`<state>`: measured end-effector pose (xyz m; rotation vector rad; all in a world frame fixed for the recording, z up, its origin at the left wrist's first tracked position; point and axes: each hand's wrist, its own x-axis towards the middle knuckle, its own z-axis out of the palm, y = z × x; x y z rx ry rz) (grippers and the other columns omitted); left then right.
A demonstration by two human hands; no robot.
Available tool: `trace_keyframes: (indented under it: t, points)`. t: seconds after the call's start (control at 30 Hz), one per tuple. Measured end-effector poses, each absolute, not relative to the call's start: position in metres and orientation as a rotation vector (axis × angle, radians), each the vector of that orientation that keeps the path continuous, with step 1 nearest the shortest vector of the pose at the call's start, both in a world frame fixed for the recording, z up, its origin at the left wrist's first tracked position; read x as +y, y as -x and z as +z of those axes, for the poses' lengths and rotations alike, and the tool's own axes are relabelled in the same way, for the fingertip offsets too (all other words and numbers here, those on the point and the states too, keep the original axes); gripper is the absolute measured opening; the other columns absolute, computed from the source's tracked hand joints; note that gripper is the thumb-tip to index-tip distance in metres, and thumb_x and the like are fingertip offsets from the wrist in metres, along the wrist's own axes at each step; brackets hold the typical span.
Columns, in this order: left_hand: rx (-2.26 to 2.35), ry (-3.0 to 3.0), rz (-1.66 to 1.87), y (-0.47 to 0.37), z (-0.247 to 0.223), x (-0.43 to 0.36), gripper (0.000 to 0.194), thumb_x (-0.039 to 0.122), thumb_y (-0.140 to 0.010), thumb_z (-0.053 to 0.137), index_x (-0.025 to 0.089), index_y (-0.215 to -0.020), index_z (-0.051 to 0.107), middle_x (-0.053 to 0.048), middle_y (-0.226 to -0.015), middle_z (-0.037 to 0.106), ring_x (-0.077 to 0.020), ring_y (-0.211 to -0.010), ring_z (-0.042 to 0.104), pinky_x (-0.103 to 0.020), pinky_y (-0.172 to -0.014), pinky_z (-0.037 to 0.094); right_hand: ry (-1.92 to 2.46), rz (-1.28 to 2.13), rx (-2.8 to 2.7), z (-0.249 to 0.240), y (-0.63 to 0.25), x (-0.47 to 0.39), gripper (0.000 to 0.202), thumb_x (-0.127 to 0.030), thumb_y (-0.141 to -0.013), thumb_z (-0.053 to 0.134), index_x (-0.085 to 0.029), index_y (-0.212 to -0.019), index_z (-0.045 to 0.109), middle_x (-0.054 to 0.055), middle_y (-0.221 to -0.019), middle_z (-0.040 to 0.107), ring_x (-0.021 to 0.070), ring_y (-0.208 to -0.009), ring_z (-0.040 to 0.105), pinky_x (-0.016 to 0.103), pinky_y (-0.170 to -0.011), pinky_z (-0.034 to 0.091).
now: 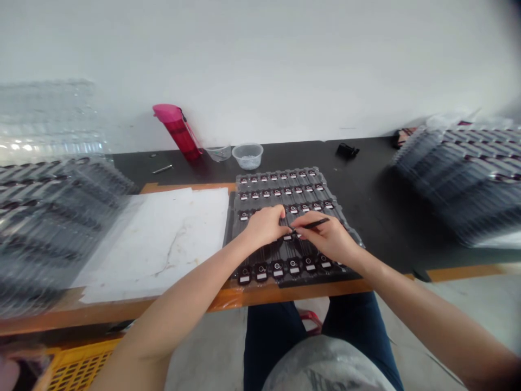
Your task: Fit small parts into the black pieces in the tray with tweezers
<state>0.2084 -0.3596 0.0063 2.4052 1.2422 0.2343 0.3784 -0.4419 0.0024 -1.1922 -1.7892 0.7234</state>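
With my right hand (328, 239) I grip a slim black tool (316, 223) between thumb and fingers, its tip pointing in toward my left hand (264, 225), which is bent over the same spot, thumb and forefinger close to that tip; whether those fingers pinch anything I cannot tell, as the detail there is too small. Both my hands are over the middle of a clear tray (260, 205), which lies in front of me on the dark tabletop (374, 201) and carries rows of small black parts (277, 269), each with a ring and a pale label. To the left of the tray lie white sheets (195, 228), and beyond them a pink bottle (181, 133) leans near a clear tub (247, 157). Stacked trays (476, 179) stand on either side, well apart from my fingers
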Motion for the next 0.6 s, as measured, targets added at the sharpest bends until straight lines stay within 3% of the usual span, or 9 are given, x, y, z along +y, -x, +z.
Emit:
trace_keyframes:
  t: [0.6]
  points:
    - [1.276, -2.446, 0.226, -0.2102, 0.0042, -0.3607, 0.028, 0.037, -0.066, 0.066, 0.023, -0.086, 0.051, -0.001, -0.081, 0.063, -0.0198, -0.074, 0.059, -0.026, -0.053, 0.029, 1.22, 0.714, -1.759, 0.0007, -0.3811, -0.4407, 0.015, -0.015, -0.085, 0.056, -0.021, -0.094, 0.066, 0.003, -0.095, 0.062, 0.0164, -0.088, 0.06, 0.027, -0.078, 0.053]
